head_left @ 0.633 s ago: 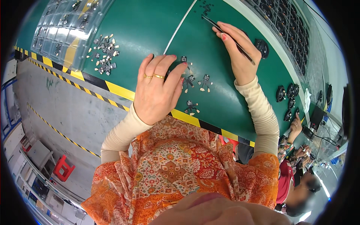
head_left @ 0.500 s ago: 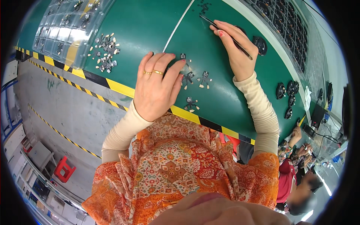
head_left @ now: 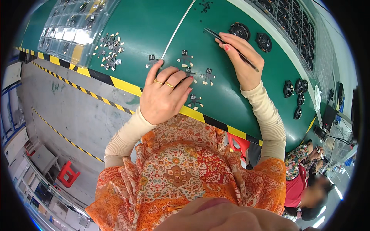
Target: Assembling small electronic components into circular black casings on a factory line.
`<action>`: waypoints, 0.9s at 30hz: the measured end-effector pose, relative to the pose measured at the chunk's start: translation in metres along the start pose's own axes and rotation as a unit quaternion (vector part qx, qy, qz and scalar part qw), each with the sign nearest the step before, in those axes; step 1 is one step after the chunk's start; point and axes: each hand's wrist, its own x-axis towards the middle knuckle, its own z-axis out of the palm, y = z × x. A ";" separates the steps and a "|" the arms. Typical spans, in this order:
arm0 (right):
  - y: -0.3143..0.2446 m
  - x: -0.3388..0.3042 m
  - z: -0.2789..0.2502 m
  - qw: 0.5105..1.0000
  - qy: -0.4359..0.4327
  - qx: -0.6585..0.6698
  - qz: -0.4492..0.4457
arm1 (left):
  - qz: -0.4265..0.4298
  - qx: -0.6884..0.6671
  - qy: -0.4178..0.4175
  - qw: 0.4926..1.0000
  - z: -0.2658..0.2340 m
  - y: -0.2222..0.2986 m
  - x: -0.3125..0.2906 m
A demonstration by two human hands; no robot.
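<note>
Black tweezers (head_left: pixel 231 46) are gripped in my right hand (head_left: pixel 246 63), with their tips over the green table. A tiny black piece lies by the tips, and more small black square pieces (head_left: pixel 206 6) are scattered farther away. My left hand (head_left: pixel 163 94) rests palm down, its fingers spread. Its index fingertip is at a small black connector part with short leads (head_left: pixel 188 70); the fingers partly cover that part. Similar parts lie around this hand: one beyond it (head_left: pixel 185 57), one to its right (head_left: pixel 208 75), one nearer me (head_left: pixel 194 101) and one past the fingers (head_left: pixel 152 61).
A pile of similar small parts (head_left: pixel 111 50) lies left, beside a clear plastic tray (head_left: pixel 63 32). Round black speaker-like units (head_left: pixel 264 41) and smaller ones (head_left: pixel 288 88) sit right. Yellow-black tape (head_left: pixel 125 85) marks the table edge. Another person (head_left: pixel 298 181) is at lower right.
My left hand has drawn slightly nearer me, its fingers shifting so that parts beyond them show. The tweezers have come back a little from the scattered black pieces.
</note>
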 end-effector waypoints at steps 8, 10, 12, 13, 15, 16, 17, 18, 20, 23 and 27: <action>0.000 -0.005 -0.002 1.000 -0.011 -0.010 0.005 | -0.012 -0.006 0.015 1.000 0.002 0.001 -0.002; -0.001 -0.007 -0.002 0.999 -0.022 -0.034 0.002 | -0.009 0.004 0.017 1.000 0.003 0.001 0.000; 0.000 -0.010 -0.006 0.996 -0.045 -0.042 -0.070 | -0.007 0.016 0.020 1.000 0.004 0.001 0.000; -0.005 -0.014 -0.009 0.996 -0.046 -0.041 -0.070 | -0.005 0.017 0.027 0.999 0.004 0.001 -0.001; -0.021 -0.027 -0.012 0.978 -0.141 -0.062 -0.138 | -0.006 0.021 0.034 0.999 0.005 0.001 -0.003; -0.023 -0.030 -0.012 0.970 -0.170 -0.070 -0.156 | -0.002 0.024 0.036 0.999 0.004 0.001 -0.003; -0.024 -0.033 -0.011 0.971 -0.170 -0.070 -0.156 | 0.005 0.026 0.038 0.999 0.005 0.002 -0.003; -0.023 -0.036 -0.011 0.966 -0.184 -0.061 -0.169 | 0.006 0.026 0.038 0.999 0.005 0.001 -0.003; -0.021 -0.040 -0.010 0.958 -0.206 -0.054 -0.190 | 0.018 0.017 0.043 0.999 0.006 0.001 -0.005; -0.024 -0.040 -0.010 0.954 -0.223 -0.062 -0.192 | 0.009 0.017 0.047 0.999 0.005 0.002 -0.004; -0.023 -0.039 -0.007 0.951 -0.218 -0.070 -0.209 | -0.002 0.018 0.051 0.999 0.004 0.003 -0.004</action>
